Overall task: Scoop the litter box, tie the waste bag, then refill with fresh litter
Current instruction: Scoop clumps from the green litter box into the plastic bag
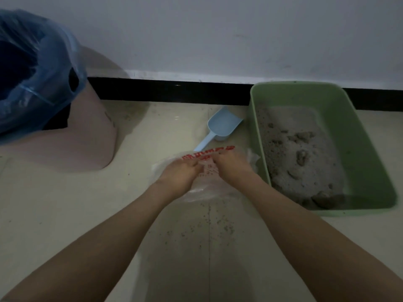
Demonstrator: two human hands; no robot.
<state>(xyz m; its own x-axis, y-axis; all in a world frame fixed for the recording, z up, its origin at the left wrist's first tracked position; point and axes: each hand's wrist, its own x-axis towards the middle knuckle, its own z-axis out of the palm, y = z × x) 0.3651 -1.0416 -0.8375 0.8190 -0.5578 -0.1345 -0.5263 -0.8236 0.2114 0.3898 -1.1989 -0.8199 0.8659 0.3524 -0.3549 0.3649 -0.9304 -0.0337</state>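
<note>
Tiled floor [65, 214], grit-strewn, by white wall. Left hand [181, 174] and right hand [231, 165] pinch clear printed bag [209, 188], fingers curled on it, just left of green litter box [366, 149]. Blue scoop [220, 129] lies beyond the bag.

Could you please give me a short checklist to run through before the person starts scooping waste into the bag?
1. Both hands on bag: left hand and right hand pinch the clear plastic bag with red print: ok.
2. Bag mouth opened: cannot tell.
3. Light blue plastic scoop within reach, lying on the floor between bag and box: ok.
4. A hand free for the scoop: not ok.
5. Green rectangular litter box holds clumps in its sandy litter, unscooped: ok.
6. Floor clean: scattered litter grains near the bag: not ok.
</note>
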